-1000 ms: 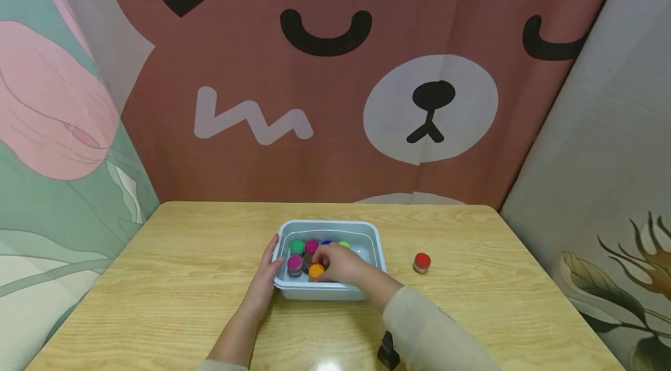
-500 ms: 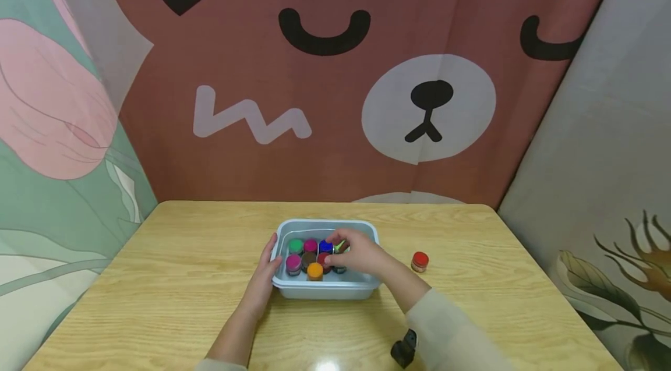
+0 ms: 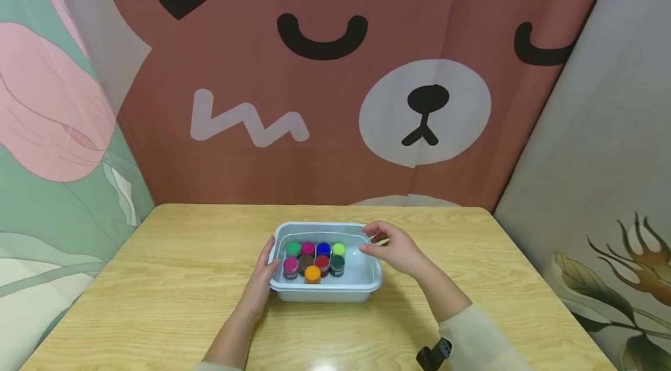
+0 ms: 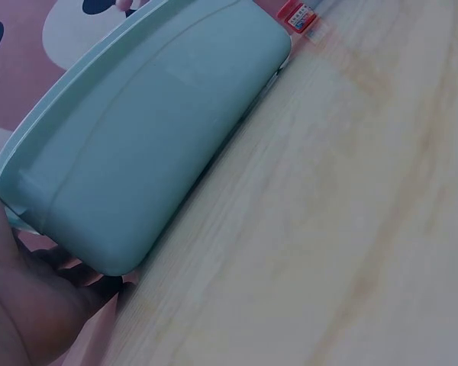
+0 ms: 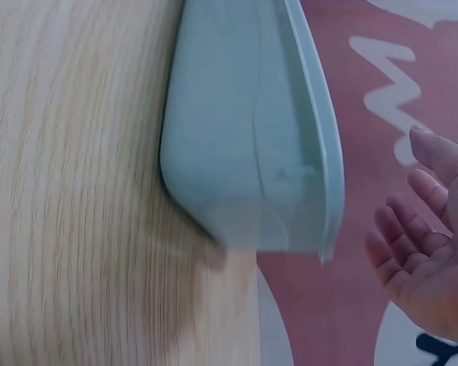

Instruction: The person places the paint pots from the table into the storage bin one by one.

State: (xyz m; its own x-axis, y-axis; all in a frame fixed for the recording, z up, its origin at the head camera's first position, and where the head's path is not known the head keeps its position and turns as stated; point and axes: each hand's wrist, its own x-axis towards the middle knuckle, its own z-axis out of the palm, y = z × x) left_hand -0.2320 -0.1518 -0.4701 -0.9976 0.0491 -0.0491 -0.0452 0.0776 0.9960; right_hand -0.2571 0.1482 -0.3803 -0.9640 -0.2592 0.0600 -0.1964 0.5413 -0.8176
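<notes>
A light blue plastic tub (image 3: pixel 335 295) stands on the table. My left hand (image 3: pixel 258 286) holds its left end, with the thumb at the rim; in the left wrist view the fingers (image 4: pixel 80 274) reach around the lower corner. Several small jars with coloured lids are grouped inside, including an orange-lidded jar (image 3: pixel 312 274), a blue-lidded jar (image 3: pixel 323 250) and a lime-lidded jar (image 3: pixel 338 250). Over the tub's right rim hovers my right hand (image 3: pixel 394 247), its fingers loosely bent and holding nothing. A red-lidded jar (image 4: pixel 296 15) stands outside the tub; my right arm hides it in the head view.
The wooden table (image 3: pixel 173 278) extends around the tub. Behind it hangs a curtain (image 3: pixel 236 173) with a bear's face. A black wrist camera (image 3: pixel 434 355) is on my right wrist, near the sleeve.
My right hand has left the jars inside the tub and moved right, up over the right rim. The left hand stays at the left end. The red-lidded jar is now covered in the head view.
</notes>
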